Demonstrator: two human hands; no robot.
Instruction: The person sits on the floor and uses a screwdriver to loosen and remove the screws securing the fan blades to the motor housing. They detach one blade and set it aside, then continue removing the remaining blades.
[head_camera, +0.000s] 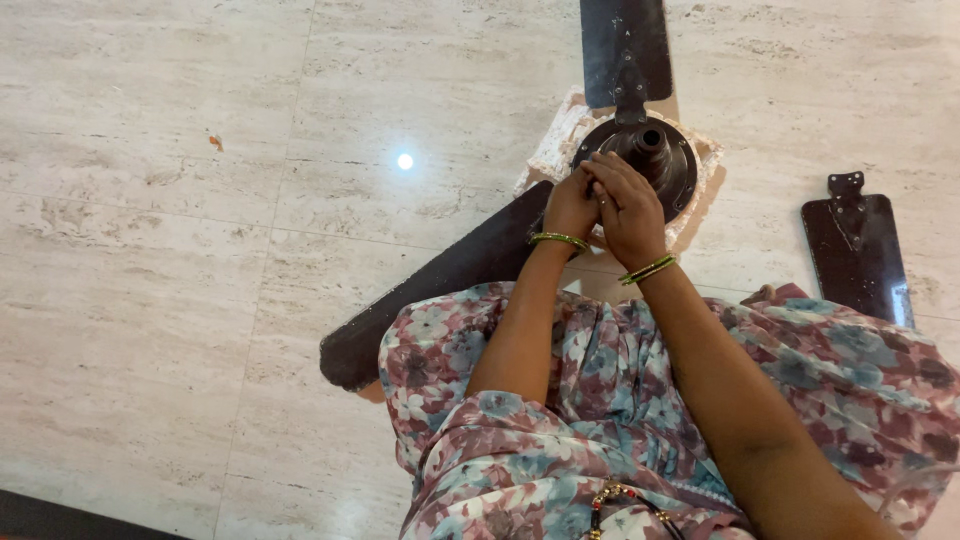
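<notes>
Both our left hand (570, 205) and right hand (627, 205) pinch something hidden at the fan motor (660, 160) rim; we judge blade (440, 285) fastening underway, needing steady fingers.

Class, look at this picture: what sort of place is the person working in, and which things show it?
Probably a room in a home: polished stone floor tiles, and a dark ceiling fan lying dismantled, one loose blade apart.

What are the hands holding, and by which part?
Both the left hand and right hand press together at the near edge of the ceiling fan motor, where a blade joins; the exact grip is hidden.
</notes>
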